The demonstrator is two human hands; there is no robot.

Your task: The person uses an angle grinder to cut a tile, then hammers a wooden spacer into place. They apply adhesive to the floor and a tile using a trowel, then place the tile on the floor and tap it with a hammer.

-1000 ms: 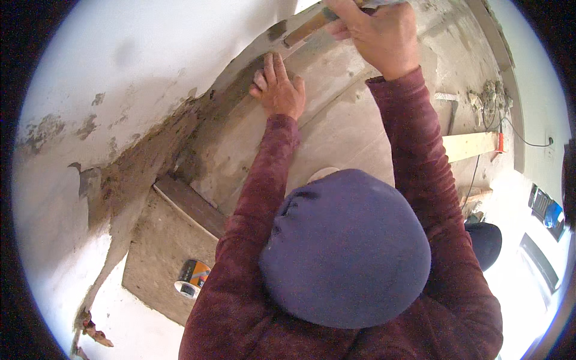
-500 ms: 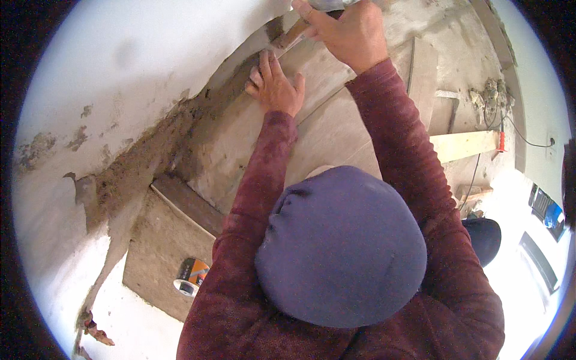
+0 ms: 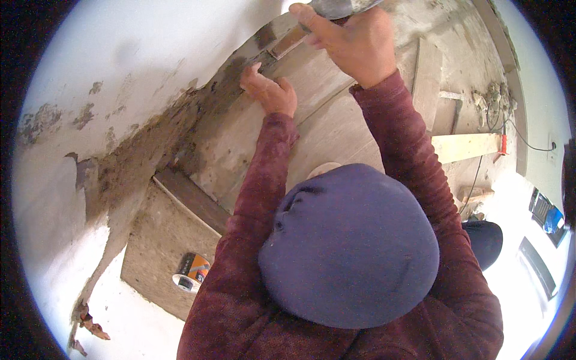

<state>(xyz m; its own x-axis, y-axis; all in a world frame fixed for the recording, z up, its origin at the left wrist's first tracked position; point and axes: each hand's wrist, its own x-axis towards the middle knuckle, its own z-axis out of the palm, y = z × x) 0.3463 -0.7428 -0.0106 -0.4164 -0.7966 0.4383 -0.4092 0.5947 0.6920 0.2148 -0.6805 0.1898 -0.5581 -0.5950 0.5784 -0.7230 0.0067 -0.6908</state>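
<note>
A can (image 3: 191, 273) lies on the lower slab, out of the way. The left hand (image 3: 271, 91) presses flat, fingers together, on the tile (image 3: 264, 144), steadying it. The right hand (image 3: 354, 39) grips a trowel (image 3: 339, 7) above the tile's top edge.

The view is bright and evenly lit by soft daylight, with no hard shadows. The white wall (image 3: 138, 48) at the upper left is nearly washed out, and the floor at the lower left and lower right edges glares to plain white, losing detail. Light seems strongest from the right side, where pale surfaces bloom. The blue cap (image 3: 351, 246) in the centre is in mild shade and a little soft, being close to the lens. Fisheye distortion bends straight edges, such as the board (image 3: 465, 146), toward the rim, and a black ring frames the circle. The right hand (image 3: 351, 39) near the top edge is slightly blurred.
</note>
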